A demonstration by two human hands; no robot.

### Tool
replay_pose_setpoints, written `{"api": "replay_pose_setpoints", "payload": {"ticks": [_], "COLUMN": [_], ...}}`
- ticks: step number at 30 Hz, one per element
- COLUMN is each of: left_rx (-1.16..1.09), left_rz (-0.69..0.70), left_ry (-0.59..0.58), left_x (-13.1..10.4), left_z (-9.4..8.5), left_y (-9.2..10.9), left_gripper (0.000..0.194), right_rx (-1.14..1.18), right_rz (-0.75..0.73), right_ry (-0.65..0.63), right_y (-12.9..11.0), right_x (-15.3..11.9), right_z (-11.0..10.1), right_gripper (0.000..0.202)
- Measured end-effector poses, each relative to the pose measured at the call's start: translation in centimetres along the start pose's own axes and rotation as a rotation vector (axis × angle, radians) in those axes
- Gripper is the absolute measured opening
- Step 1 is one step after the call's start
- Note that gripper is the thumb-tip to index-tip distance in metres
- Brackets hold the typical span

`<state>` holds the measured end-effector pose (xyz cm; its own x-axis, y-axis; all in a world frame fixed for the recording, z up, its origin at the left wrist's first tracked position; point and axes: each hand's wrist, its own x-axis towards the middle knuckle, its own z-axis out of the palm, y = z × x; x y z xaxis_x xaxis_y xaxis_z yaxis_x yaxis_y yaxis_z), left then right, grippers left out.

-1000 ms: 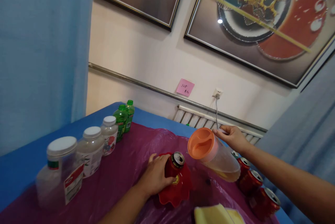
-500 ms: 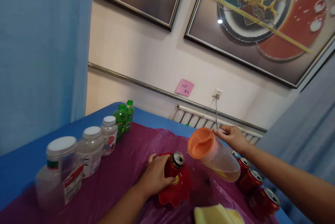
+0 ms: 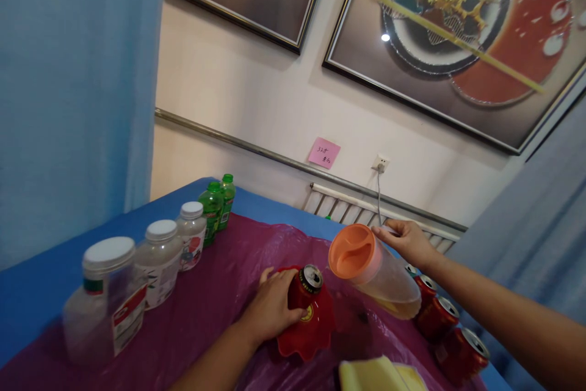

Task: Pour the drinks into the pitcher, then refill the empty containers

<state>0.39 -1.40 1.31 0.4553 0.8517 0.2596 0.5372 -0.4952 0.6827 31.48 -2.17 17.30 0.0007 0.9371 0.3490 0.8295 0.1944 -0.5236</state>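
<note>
My left hand point(image 3: 271, 308) is wrapped round a red can point(image 3: 300, 291) with an open top, which stands on a scalloped red plate point(image 3: 306, 342). To the right, my right hand point(image 3: 407, 240) grips the handle of a translucent pitcher point(image 3: 389, 275) with an orange lid point(image 3: 352, 252). The pitcher is tilted, its lid end toward the can, and yellowish liquid lies low along its side. No stream from the spout can be made out. The handle is mostly hidden by my fingers.
Clear jars with white lids point(image 3: 161, 263) and two green bottles point(image 3: 211, 211) line the left. Several red cans point(image 3: 437, 318) stand at the right, below my right forearm. A yellow cloth point(image 3: 379, 374) lies at the front edge on the purple sheet point(image 3: 206, 312).
</note>
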Motion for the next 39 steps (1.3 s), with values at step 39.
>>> {"api": "replay_pose_setpoints", "payload": {"ticks": [39], "left_rx": [0.004], "left_rz": [0.018], "left_ry": [0.017], "left_x": [-0.01], "left_z": [0.15], "left_y": [-0.12], "left_gripper": [0.060], "right_rx": [0.012], "right_rz": [-0.005], "right_ry": [-0.003], "right_y": [0.26], "right_x": [-0.09], "right_z": [0.25], "right_gripper": [0.058]}}
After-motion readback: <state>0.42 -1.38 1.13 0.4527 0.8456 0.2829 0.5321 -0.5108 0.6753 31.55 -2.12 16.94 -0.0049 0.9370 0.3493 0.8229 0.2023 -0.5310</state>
